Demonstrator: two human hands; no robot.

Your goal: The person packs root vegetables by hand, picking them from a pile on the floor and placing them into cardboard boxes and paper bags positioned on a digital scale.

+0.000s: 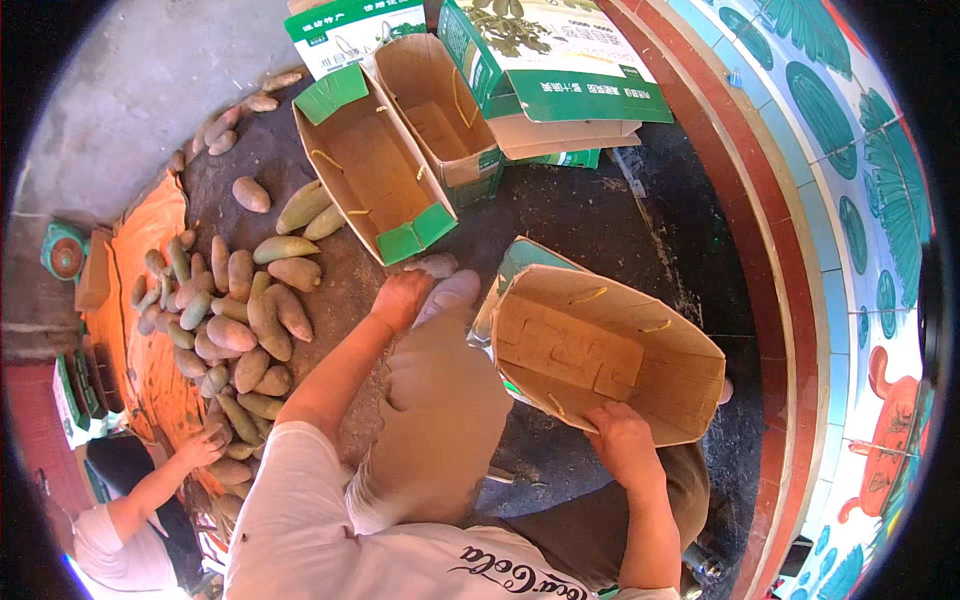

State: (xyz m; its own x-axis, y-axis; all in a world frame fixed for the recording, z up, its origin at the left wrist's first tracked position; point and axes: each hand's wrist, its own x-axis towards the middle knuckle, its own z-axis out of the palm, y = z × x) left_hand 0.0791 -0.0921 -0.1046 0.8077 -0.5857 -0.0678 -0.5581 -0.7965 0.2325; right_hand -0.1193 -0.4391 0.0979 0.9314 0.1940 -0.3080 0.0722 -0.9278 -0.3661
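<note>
At the middle of the view, my left hand [402,298] is closed around the near end of a brownish, long melon-like fruit [436,265] on the dark floor. Its fingertips are partly hidden. My right hand [622,438] grips the near rim of an open cardboard box [565,350], with its thumb and fingers over the edge. This box tilts toward me, and its inside looks bare apart from yellow cord loops. To the left of my left arm lies a pile of similar long fruits [232,333], some green, some pinkish brown.
Two more open boxes [365,165] [430,100] stand ahead, with printed green-and-white cartons [560,60] behind them. An orange sheet [135,290] lies under the pile. At lower left a co-worker's hand [203,447] touches the fruits. A tiled wall [840,200] curves along the right.
</note>
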